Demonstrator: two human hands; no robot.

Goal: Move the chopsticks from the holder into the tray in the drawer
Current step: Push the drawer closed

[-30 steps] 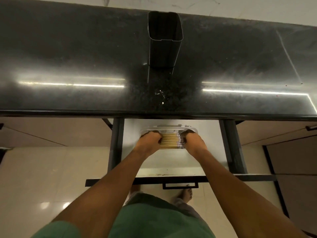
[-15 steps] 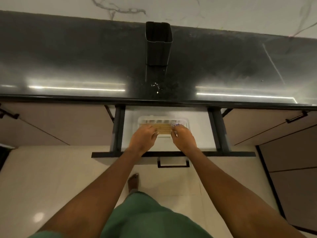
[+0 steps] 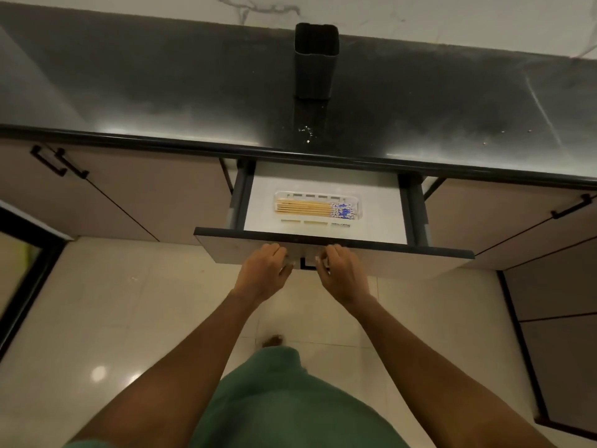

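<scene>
**Chopsticks in the tray, both hands at the drawer front**

Transfer step judged done: chopsticks point(image 3: 315, 209) lying flat and side by side in the clear tray point(image 3: 359, 208), patterned blue ends toward 3 o'clock, plain wooden ends toward 9 o'clock. Tray sitting on the pale floor of the open drawer point(image 3: 263, 202), roughly central, well apart from both side walls. Holder point(image 3: 316, 59) standing upright at 12 o'clock on the dark bench point(image 3: 161, 92), nothing poking above its rim; inside not visible from here.

Left hand point(image 3: 263, 273) and right hand point(image 3: 344, 273) at 6 o'clock of the tray, resting against the drawer front on either side of the small black handle point(image 3: 307, 265). Fingers loosely curled, holding nothing; actual grip on the handle hard to tell, fingertips partly hidden under the front edge.

Likely step in hand: closing the drawer. Calls for an even push toward 12 o'clock from both hands, gentle enough to keep the chopsticks from rolling or sliding over the low tray rim.

Edges and room: bench lip overhanging the back of the drawer at 12 o'clock, dark rails at 9 and 3 o'clock, cabinet doors shut on both sides. Floor at 6 o'clock open apart from a bare foot near the legs. Fingers best kept off the top edge of the front panel before it meets the bench lip.
</scene>
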